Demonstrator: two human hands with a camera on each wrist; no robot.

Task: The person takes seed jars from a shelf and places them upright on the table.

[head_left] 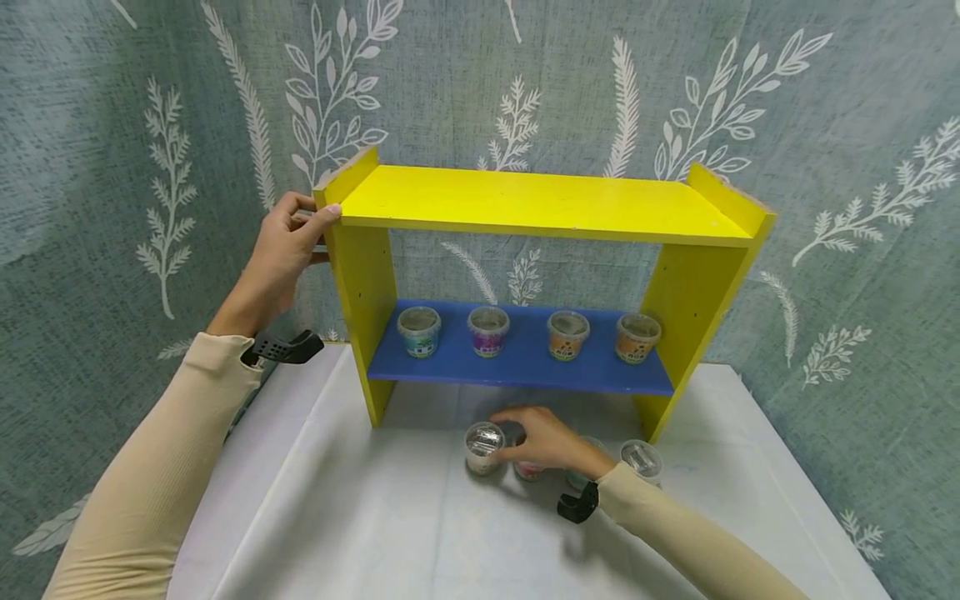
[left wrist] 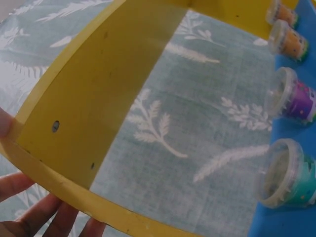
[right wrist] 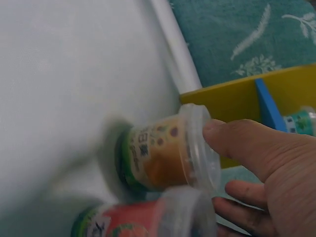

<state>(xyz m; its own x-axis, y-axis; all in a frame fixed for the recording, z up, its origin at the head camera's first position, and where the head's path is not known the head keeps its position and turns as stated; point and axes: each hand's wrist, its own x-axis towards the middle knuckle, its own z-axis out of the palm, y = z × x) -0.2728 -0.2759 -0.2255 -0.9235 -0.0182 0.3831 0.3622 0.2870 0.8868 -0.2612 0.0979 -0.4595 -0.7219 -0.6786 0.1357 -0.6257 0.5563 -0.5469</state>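
A yellow shelf unit [head_left: 525,198] with a blue middle board [head_left: 517,373] stands on the table. My left hand [head_left: 281,237] grips the top of its left side panel [left wrist: 94,94], thumb in front and fingers behind. On the table before the shelf, my right hand [head_left: 543,437] is at the right side of a small orange-labelled tub [right wrist: 158,153] with a clear lid. Its thumb [right wrist: 237,138] overlaps the lid's rim, and the other fingers curve loosely beside the lid's far edge. A red-labelled tub [right wrist: 133,217] stands close by, partly under this hand.
Several lidded tubs stand in a row on the blue board, among them a teal one [head_left: 418,332], a purple one [head_left: 488,332] and an orange one [head_left: 567,335]. Another tub [head_left: 641,460] sits on the white-covered table [head_left: 360,517] by the right forearm. Leaf-patterned cloth [head_left: 465,75] hangs behind.
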